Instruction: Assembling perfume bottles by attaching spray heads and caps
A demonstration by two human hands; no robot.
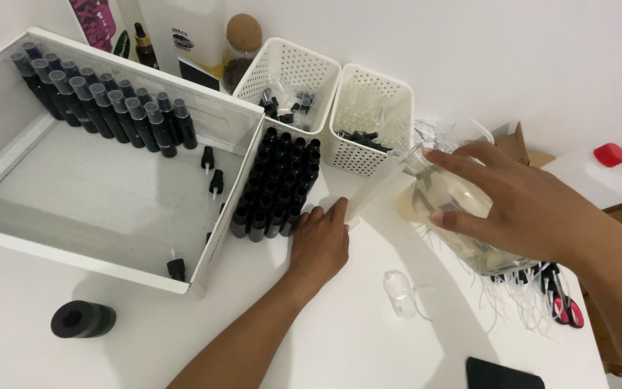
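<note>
Clear glass flask [448,209] w/ pale liquid — tilted, black mini bottles [275,184] — upright, clustered

White baskets [293,72]: two, side by side
White tray [8,238]: one
Capped dark bottles in the tray [106,108]: two rows, about eighteen
Open black bottles on the surface [276,184]: about thirty, tightly packed
Scissors [564,301]: one
Black roll [83,319]: one
</note>
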